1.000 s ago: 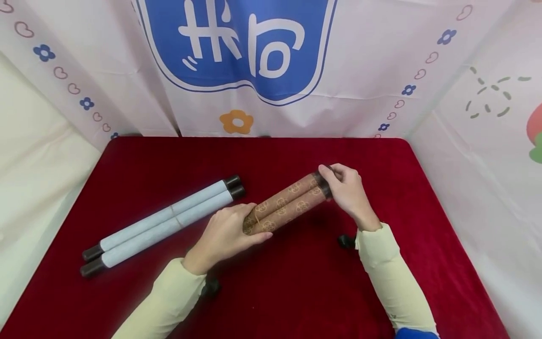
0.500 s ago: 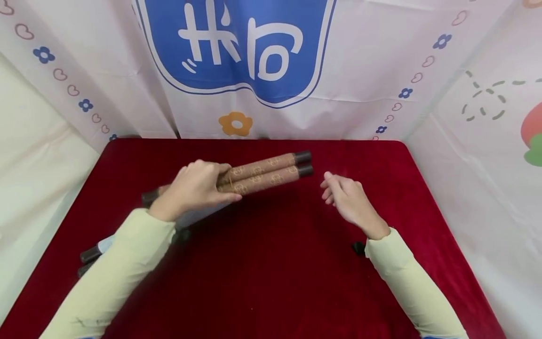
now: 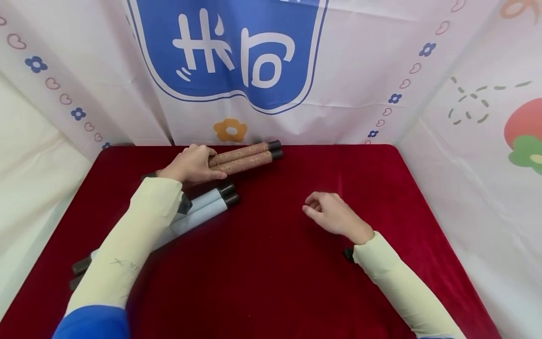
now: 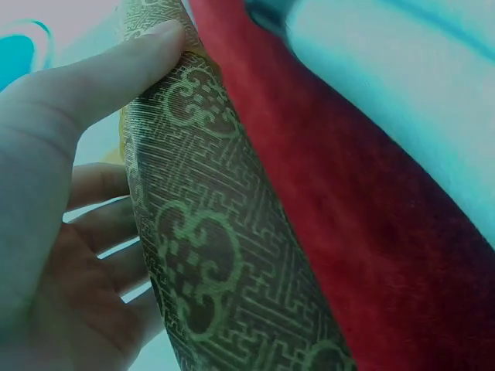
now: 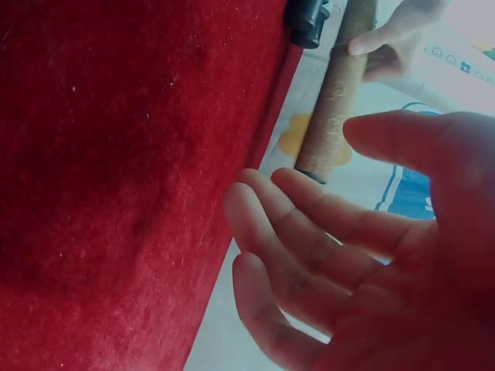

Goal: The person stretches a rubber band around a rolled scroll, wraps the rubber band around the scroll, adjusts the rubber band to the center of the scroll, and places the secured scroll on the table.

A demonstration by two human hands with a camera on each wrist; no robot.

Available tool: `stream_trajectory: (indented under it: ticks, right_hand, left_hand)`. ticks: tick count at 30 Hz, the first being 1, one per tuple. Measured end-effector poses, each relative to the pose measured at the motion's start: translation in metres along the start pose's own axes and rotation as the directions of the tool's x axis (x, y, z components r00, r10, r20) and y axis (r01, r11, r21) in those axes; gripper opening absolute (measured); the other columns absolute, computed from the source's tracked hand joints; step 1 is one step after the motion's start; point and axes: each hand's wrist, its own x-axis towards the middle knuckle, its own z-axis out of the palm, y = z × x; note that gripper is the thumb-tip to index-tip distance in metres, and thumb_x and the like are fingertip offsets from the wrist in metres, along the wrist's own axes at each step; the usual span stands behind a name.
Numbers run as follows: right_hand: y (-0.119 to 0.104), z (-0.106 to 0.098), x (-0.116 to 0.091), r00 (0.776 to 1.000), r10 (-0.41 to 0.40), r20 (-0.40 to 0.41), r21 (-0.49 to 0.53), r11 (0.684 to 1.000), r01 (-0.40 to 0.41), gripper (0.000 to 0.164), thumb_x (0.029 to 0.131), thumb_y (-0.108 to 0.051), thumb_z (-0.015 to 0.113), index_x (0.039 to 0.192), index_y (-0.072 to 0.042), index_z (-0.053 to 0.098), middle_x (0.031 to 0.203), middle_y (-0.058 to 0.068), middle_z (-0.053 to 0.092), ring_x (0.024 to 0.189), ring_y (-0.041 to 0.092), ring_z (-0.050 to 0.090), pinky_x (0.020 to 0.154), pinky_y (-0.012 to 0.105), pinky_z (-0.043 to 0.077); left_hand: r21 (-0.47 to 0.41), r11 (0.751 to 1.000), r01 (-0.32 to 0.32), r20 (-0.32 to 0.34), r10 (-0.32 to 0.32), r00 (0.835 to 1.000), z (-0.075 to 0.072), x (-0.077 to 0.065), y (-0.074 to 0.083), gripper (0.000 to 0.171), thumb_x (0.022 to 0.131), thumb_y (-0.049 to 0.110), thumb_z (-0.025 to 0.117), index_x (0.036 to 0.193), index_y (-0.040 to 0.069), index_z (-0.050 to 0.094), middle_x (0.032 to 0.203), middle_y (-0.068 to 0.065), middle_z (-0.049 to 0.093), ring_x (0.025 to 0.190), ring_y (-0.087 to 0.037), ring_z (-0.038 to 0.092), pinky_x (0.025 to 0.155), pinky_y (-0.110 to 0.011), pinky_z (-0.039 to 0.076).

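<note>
My left hand (image 3: 192, 165) grips a brown patterned double-rolled scroll (image 3: 241, 160) near the table's back edge. Gold flower motifs cover its two parallel rolls, and dark knobs (image 3: 275, 149) cap the right end. Up close in the left wrist view, the thumb lies over the patterned scroll (image 4: 205, 232) and the fingers go behind it. Nearer to me rests a pale blue double-rolled scroll (image 3: 203, 214) with dark ends, partly hidden under my left forearm. My right hand (image 3: 332, 214) hovers on the right with loosely bent fingers, holding nothing; its palm (image 5: 363, 294) shows in the right wrist view.
A red velvet cloth (image 3: 271, 278) covers the table. Behind it hangs a white printed curtain (image 3: 347, 70) with a blue emblem, close to the brown scroll. More white fabric (image 3: 470, 188) borders the right side.
My right hand has let go of the brown scroll's end and drawn back. The left hand has carried the scroll left and away from me, past the pale blue one.
</note>
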Motion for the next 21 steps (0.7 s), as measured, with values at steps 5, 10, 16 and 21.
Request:
stream_trajectory:
  ticks: [5,10,16,21]
  right_hand:
    - [-0.002,0.002,0.000,0.999,-0.031,0.030,-0.024,0.999,0.032,0.034,0.103,-0.026,0.067,0.126,-0.002,0.070,0.111,0.005,0.075,0.099,0.017,0.071,0.090,0.038,0.061]
    - [-0.002,0.003,0.001,0.999,-0.041,0.033,-0.034,0.999,0.042,0.035,0.103,-0.024,0.067,0.128,0.000,0.069,0.112,0.007,0.075,0.101,0.018,0.071,0.091,0.039,0.061]
    - [-0.004,0.004,0.003,0.998,-0.054,0.023,-0.048,0.997,0.055,0.036,0.103,-0.025,0.067,0.129,0.001,0.069,0.113,0.008,0.075,0.101,0.019,0.071,0.091,0.039,0.061]
    - [-0.008,0.005,0.004,0.998,-0.048,0.031,-0.068,0.996,0.050,0.040,0.103,-0.028,0.066,0.133,0.000,0.067,0.119,0.009,0.074,0.106,0.021,0.071,0.095,0.041,0.060]
  left_hand:
    - [-0.024,0.998,0.064,0.055,-0.063,0.997,0.009,0.014,-0.011,0.077,0.085,0.044,0.087,0.138,-0.007,0.063,0.115,-0.022,0.070,0.091,-0.032,0.059,0.085,-0.047,0.051]
    - [-0.030,0.995,0.093,0.100,-0.090,0.991,0.013,0.019,-0.014,0.081,0.086,0.044,0.086,0.142,-0.009,0.059,0.131,-0.025,0.068,0.094,-0.032,0.060,0.089,-0.048,0.051]
    - [0.016,0.995,0.101,0.110,-0.102,0.989,0.019,0.024,-0.013,0.059,0.086,0.045,0.086,0.119,-0.002,0.070,0.092,-0.013,0.066,0.081,-0.027,0.058,0.076,-0.042,0.048]
    - [0.062,0.990,0.125,0.140,-0.132,0.981,0.024,0.024,-0.013,0.047,0.088,0.045,0.085,0.101,0.003,0.067,0.085,-0.011,0.064,0.078,-0.026,0.058,0.070,-0.041,0.048]
